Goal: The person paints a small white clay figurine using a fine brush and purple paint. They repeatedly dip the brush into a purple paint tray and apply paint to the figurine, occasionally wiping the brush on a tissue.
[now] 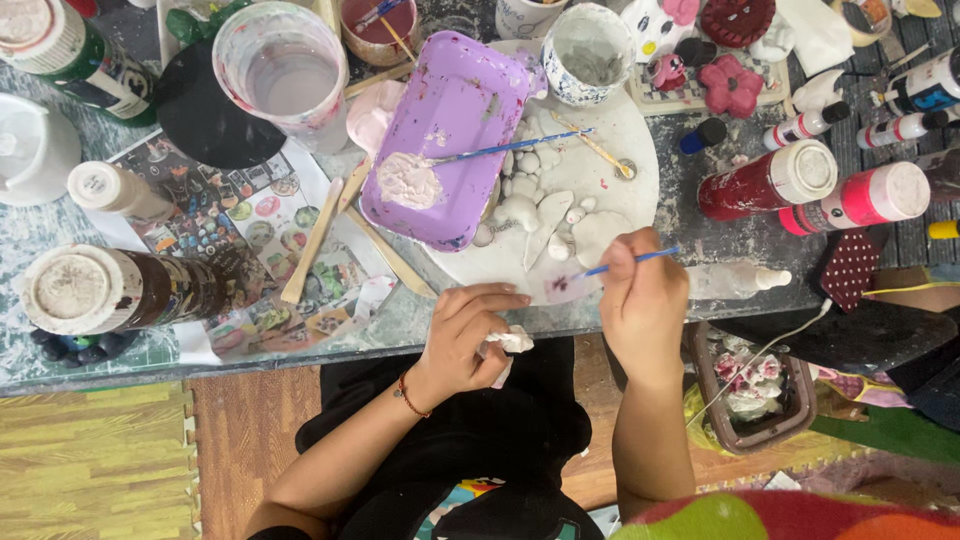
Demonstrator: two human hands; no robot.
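I see the brush [628,262], blue-handled, pinched in the right hand [645,300], its tip on the white plate [635,150] at the near rim. At nine o'clock from it, the left hand [465,335] clenches a crumpled tissue [510,343]. At eleven o'clock, a purple tray [455,120] overlaps the plate.

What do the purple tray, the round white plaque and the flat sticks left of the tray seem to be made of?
Purple tray: probably thin foam or plastic, matte, with moulded rounded rim. Round white plaque: likely plaster or unglazed clay, chalky and dull, with raised relief shapes. Flat sticks: wood, pale tan, matte.
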